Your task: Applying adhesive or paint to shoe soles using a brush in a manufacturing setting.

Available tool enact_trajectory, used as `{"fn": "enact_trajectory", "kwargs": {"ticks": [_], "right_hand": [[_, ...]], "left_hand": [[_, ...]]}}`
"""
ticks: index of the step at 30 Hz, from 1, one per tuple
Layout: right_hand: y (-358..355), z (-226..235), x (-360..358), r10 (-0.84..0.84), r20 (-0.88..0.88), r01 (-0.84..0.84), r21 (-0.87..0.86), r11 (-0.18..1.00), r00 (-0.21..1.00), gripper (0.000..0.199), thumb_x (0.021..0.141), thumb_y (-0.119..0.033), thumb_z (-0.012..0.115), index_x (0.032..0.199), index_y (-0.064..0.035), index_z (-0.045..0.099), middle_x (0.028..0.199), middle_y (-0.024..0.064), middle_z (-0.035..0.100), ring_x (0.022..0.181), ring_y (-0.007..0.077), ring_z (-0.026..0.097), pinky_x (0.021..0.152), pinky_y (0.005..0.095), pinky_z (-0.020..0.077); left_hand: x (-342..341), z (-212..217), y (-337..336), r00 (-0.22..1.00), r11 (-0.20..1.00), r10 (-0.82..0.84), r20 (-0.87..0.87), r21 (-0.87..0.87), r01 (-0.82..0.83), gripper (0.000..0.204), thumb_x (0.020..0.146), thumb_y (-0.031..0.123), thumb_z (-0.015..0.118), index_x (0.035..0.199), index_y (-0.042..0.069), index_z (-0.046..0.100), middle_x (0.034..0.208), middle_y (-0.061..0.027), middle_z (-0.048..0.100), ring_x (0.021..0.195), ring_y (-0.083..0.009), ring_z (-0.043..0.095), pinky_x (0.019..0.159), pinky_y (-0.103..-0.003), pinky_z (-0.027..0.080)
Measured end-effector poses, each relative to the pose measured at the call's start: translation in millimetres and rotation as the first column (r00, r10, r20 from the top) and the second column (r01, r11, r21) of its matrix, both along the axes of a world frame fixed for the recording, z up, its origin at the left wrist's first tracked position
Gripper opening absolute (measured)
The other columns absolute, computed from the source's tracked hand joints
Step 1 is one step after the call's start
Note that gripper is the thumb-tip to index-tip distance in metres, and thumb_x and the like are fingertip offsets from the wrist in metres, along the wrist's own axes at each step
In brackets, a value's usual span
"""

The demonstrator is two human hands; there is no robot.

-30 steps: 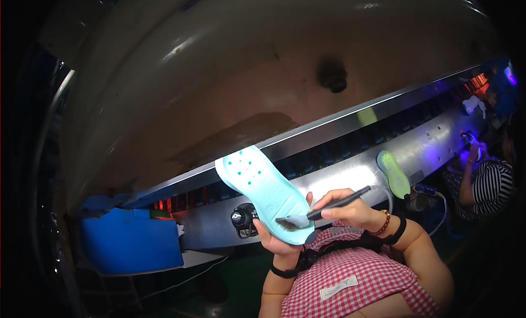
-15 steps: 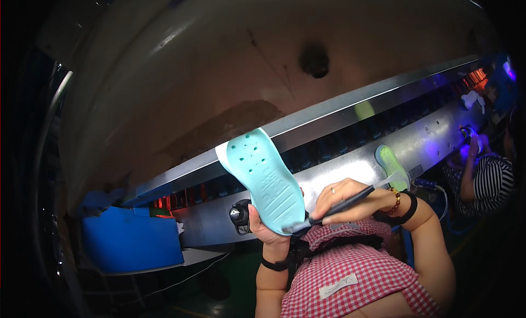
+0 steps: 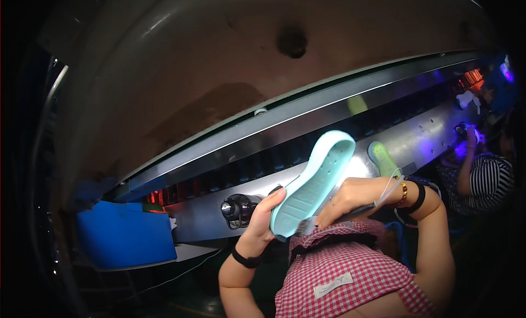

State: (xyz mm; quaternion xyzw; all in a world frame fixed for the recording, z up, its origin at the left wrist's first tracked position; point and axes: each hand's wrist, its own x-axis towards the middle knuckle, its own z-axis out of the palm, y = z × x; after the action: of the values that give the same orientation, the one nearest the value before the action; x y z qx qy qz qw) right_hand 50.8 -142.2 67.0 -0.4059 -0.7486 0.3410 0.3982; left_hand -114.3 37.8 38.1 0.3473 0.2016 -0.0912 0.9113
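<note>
My left hand (image 3: 262,218) grips a mint-green shoe sole (image 3: 315,178) by its lower end, thumb along its side. The sole tilts up to the right, its raised rim and hollow, ridged face toward me. In my right hand (image 3: 350,199) is a dark-handled brush (image 3: 304,227) with short greyish bristles. Those bristles are at the sole's lower right edge; whether they touch it I cannot tell. A thin clear tube (image 3: 390,191) runs from the handle's end past my right wrist.
A lime-green sole (image 3: 383,159) lies on the metal bench (image 3: 419,148), and a yellowish one (image 3: 357,104) lies farther back. A black device with a cable (image 3: 236,209) stands near my left hand, beyond it a blue bin (image 3: 126,233). At right sits a co-worker in stripes (image 3: 490,178).
The mint sole has been turned over from its flat, holed face to its hollow face and now leans right. My left arm has shifted left; the brush stays by the lower end.
</note>
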Motion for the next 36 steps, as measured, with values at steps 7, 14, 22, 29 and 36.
{"fn": "enact_trajectory", "kwargs": {"ticks": [7,14,22,29,36], "right_hand": [[-11,8,7,0.004,0.215,0.015,-0.086,0.996,0.977,0.028,0.075,-0.009,0.056,0.103,-0.0072,0.060,0.108,0.0085,0.061,0.093,0.0254,0.062,0.071,0.0319,0.0499],[-28,11,17,-0.100,0.311,0.118,-0.041,0.992,0.945,0.033,0.075,-0.006,0.055,0.107,-0.0129,0.060,0.109,0.0053,0.061,0.088,0.0236,0.062,0.067,0.0320,0.0497],[-42,-15,23,-0.276,0.291,0.296,-0.028,0.955,0.916,0.023,0.076,-0.011,0.061,0.099,-0.0036,0.061,0.096,0.0115,0.064,0.086,0.0287,0.061,0.073,0.0341,0.0479],[-25,-56,-15,-0.561,-0.385,0.427,-0.382,0.820,0.733,0.024,0.077,-0.007,0.064,0.100,0.0008,0.063,0.086,0.0109,0.066,0.067,0.0106,0.061,0.064,0.0239,0.0500],[-17,-83,-35,-0.940,-0.311,0.986,-0.050,0.160,0.137,0.021,0.078,0.001,0.058,0.099,0.0024,0.062,0.086,0.0132,0.065,0.058,0.0114,0.059,0.054,0.0214,0.0477]], "left_hand": [[-7,5,-2,0.984,0.990,-0.093,-0.152,0.091,0.107,0.043,0.089,0.027,0.049,0.117,-0.006,0.047,0.106,-0.0160,0.058,0.092,-0.0190,0.060,0.078,-0.029,0.050],[-14,8,-7,0.981,0.981,-0.058,-0.187,0.174,0.091,0.043,0.089,0.027,0.051,0.117,-0.005,0.049,0.103,-0.0119,0.059,0.085,-0.0152,0.061,0.073,-0.025,0.050],[-24,-6,-4,0.995,0.978,-0.012,-0.097,0.204,0.032,0.043,0.090,0.025,0.048,0.121,-0.005,0.046,0.107,-0.0132,0.058,0.091,-0.0175,0.060,0.078,-0.027,0.049],[-11,-38,-38,0.993,0.975,0.115,0.026,-0.192,-0.108,0.053,0.091,0.033,0.037,0.128,-0.005,0.033,0.119,-0.0226,0.049,0.102,-0.0326,0.055,0.090,-0.043,0.045],[-15,-50,-45,0.977,0.936,0.127,0.169,-0.348,-0.061,0.049,0.091,0.028,0.039,0.124,-0.008,0.037,0.112,-0.0220,0.054,0.095,-0.0323,0.059,0.084,-0.040,0.049]]}}
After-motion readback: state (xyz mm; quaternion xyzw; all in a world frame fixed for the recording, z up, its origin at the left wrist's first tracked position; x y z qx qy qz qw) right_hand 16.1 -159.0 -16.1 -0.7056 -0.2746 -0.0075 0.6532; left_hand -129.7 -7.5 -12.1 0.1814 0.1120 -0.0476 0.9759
